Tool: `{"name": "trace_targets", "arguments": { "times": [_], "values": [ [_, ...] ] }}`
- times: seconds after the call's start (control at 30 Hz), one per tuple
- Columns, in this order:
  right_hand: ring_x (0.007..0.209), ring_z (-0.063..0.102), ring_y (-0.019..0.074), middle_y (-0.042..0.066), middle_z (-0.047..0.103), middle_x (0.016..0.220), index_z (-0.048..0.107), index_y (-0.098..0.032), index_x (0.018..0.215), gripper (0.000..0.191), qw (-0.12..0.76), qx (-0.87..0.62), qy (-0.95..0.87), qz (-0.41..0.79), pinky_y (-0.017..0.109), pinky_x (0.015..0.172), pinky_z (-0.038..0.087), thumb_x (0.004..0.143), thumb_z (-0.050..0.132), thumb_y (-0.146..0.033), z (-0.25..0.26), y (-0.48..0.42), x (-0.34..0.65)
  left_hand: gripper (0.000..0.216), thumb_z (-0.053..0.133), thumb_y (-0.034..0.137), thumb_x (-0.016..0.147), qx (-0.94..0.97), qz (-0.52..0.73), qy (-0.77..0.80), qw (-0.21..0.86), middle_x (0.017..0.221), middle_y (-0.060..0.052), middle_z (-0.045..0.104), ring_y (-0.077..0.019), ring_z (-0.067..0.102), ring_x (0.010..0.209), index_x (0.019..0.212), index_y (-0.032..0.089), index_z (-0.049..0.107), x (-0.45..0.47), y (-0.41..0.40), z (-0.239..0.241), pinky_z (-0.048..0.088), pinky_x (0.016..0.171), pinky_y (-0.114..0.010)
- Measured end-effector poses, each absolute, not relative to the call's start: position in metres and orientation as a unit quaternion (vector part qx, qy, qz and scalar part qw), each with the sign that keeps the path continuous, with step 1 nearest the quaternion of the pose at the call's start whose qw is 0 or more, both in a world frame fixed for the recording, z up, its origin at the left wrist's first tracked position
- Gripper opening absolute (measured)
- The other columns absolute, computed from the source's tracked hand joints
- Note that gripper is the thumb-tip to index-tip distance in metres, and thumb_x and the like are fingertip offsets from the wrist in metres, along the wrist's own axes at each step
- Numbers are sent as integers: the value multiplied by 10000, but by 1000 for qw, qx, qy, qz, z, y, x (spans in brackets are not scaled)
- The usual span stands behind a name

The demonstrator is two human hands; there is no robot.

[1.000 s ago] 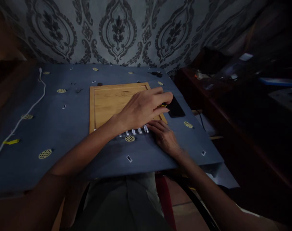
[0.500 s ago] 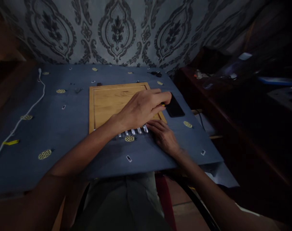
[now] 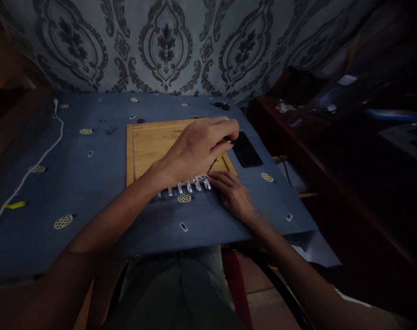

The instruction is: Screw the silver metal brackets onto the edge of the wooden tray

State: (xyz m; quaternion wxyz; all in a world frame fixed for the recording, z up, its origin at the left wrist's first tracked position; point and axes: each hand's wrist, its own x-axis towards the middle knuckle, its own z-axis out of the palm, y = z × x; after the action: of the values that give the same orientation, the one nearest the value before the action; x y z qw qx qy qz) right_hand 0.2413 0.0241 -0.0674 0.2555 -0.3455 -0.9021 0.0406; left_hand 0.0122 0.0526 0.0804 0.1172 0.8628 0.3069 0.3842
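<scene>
A screwdriver with a yellow and black handle (image 3: 219,156) is gripped in my left hand (image 3: 201,144), its thin shaft slanting down to the rightmost metal hook. The wooden board (image 3: 153,137) lies under that hand, with a raised rim. Along its near edge runs a row of several shiny metal hooks (image 3: 189,186), sticking out toward me. My right hand (image 3: 236,195) is closed over the board's near right edge, its fingertips beside the rightmost hook and the screwdriver tip. The right thumb is hidden.
A black phone (image 3: 247,150) lies right of the board. A small black object (image 3: 222,106) sits at the back. A white cable (image 3: 50,149) with a yellow tag (image 3: 15,205) runs down the left side of the blue tablecloth (image 3: 108,197). Dark furniture (image 3: 297,142) stands at right.
My left hand has tilted and shifted slightly left and up, so the screwdriver's handle and shaft now show. My right hand stays in place at the board's edge.
</scene>
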Motion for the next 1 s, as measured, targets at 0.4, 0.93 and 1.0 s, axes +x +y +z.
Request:
{"name": "trace_targets", "arguments": {
  "times": [0.4,0.93,1.0],
  "values": [
    [1233,627,299,92,709,1356,625,-274,1430,612,261,-343,-901,41,551,1039,571,901,465,-9,-67,24,240,114,600,96,965,882,309,338,109,988,-43,707,-190,669,923,998,184,665,18,53,77,492,817,-319],
    [1234,620,304,116,706,1348,626,-238,1423,596,266,-336,-903,36,550,1049,559,898,466,-7,-69,24,241,130,561,115,984,882,327,327,92,963,-35,701,-181,663,873,992,195,663,19,53,71,488,776,-321],
    [1245,620,301,103,702,1360,622,-258,1429,614,261,-344,-901,40,557,1057,554,893,465,-4,-69,24,241,141,548,118,992,883,324,328,91,961,-37,702,-183,665,871,993,196,665,19,53,72,488,771,-327]
  ]
}}
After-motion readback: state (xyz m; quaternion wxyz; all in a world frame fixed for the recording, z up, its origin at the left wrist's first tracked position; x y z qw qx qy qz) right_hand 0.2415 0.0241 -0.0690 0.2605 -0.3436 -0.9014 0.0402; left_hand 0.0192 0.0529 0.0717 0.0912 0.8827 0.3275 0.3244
